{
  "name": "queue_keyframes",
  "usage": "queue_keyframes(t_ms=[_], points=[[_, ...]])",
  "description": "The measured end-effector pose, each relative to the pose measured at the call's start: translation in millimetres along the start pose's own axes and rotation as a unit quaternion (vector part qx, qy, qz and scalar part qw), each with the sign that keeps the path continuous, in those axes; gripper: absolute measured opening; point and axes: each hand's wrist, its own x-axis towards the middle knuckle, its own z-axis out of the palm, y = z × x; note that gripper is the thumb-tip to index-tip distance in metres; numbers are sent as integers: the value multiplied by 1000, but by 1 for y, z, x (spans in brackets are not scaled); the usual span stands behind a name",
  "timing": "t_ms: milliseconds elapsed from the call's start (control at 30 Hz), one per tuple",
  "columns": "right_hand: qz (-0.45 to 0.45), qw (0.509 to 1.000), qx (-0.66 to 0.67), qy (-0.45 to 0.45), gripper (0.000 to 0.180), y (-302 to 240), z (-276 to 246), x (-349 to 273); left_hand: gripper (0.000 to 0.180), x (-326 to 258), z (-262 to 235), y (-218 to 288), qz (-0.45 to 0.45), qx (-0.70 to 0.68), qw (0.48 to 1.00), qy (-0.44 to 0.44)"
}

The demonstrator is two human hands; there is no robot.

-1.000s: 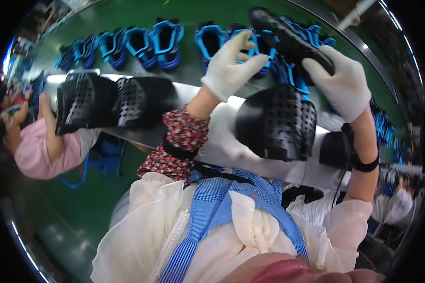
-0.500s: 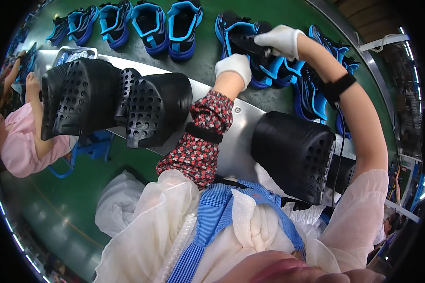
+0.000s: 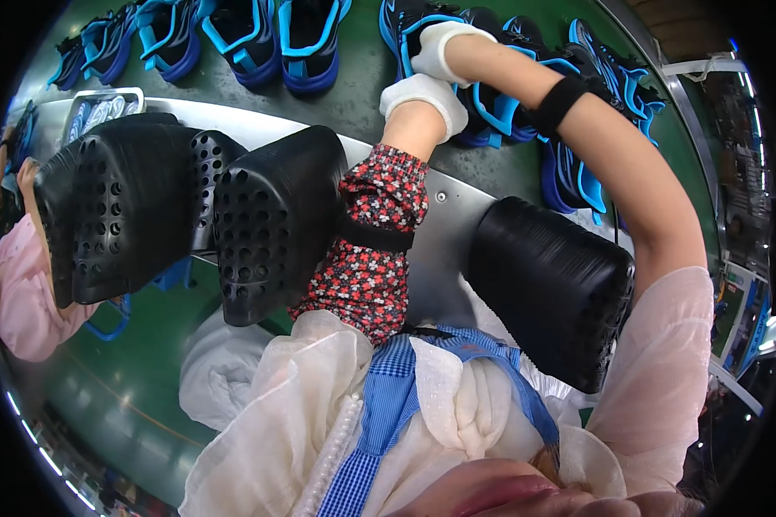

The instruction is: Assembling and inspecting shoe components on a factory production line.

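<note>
A black sneaker with bright blue lining and a blue sole stands at the top middle of the green table. My right hand, in a white glove, reaches over to the sneaker's opening, its fingers hidden from sight. Just below, against the heel end, is my left hand, also gloved in white, with its fingers out of view behind the glove cuff. Whether either hand grips the shoe does not show. More blue-lined sneakers stand close to the right hand, partly covered by my forearm.
Several like sneakers line the table's far left. Black perforated boot-shaped forms stand along the metal edge at left, and another black form at right. A metal tray and a pink-sleeved person are farther left.
My right hand has moved left, from holding a dark flat piece above the sneakers to the sneaker beside my left hand. The dark piece is hidden now. The whole view has shifted slightly.
</note>
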Motion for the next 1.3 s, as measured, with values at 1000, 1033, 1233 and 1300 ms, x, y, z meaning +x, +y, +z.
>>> queue_keyframes(t_ms=[1000, 1033, 1233, 1300], points=[[-99, 984, 111, 99, 31, 29, -2, 6, 40, 20, 15, -7, -57, 10, 994, 89], [-146, 980, 110, 80, 34, 29, -15, -18, 41, 18, 11, -14, -61, 20, 994, 91], [-43, 970, 180, 156, 39, 77, -20, -191, 39, 14, 16, -24, -100, 31, 990, 98], [-100, 929, 143, 328, 34, 108, 17, -235, 37, 3, 31, -11, -22, 154, 913, 378]])
